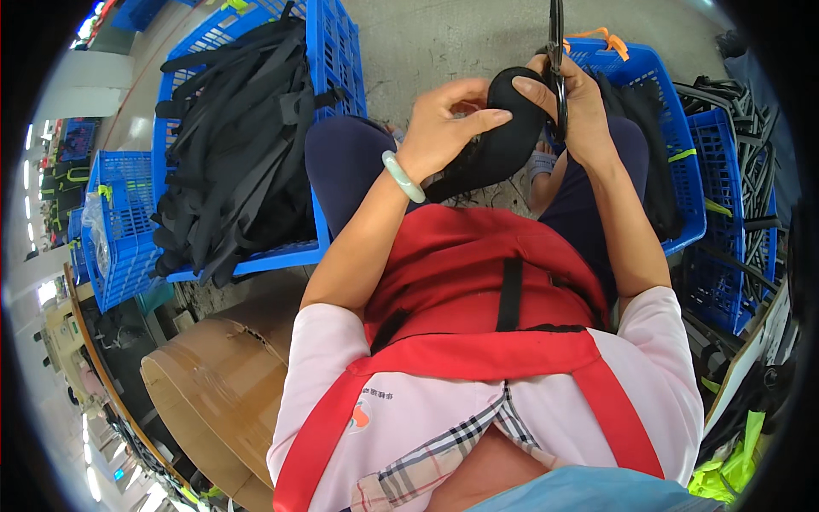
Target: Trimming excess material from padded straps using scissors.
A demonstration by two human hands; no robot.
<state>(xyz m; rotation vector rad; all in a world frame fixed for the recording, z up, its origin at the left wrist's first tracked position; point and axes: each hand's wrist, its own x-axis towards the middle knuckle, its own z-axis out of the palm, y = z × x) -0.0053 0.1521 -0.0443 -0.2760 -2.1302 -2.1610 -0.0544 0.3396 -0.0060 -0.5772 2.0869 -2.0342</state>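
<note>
Fabric (499,154), black and curved, sits between your knees (341,149), pinched in your left hand (448,124) and right hand (587,115); the right grip also closes around a dark scissors-like tool (557,38): steer its tips clear.

Grey floor (426,34), blue crates (341,60) on it

Red apron (465,269), pink shirt (320,367), pale bangle (401,177)

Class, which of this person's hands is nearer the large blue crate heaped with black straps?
Left. The left hand is right of the blue crate, at the black piece; the right hand is farther right.
</note>
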